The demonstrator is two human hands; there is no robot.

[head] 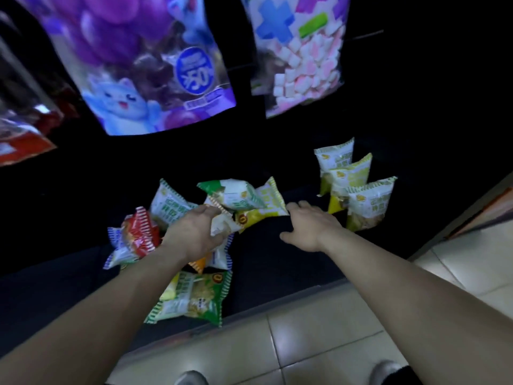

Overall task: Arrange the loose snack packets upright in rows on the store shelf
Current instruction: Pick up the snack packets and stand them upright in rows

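Observation:
A loose pile of small snack packets lies on the dark bottom shelf (277, 262). In it are a green-and-white packet (233, 194), a yellow packet (262, 213), a red packet (138, 232) and a larger green packet (191, 298) at the front edge. My left hand (194, 234) grips a white packet with an orange-striped edge (223, 222) on top of the pile. My right hand (311, 229) reaches in with thumb spread, its fingertips at the yellow packet's right corner. To the right, three yellow-green packets (366, 204) stand upright in a row.
A big purple bag (133, 59) and a bag of pink-and-white cubes (299, 51) hang on hooks above the shelf. Red packages (22, 134) sit at the far left. Pale floor tiles (305, 329) and my shoes (191, 379) are below the shelf's front edge.

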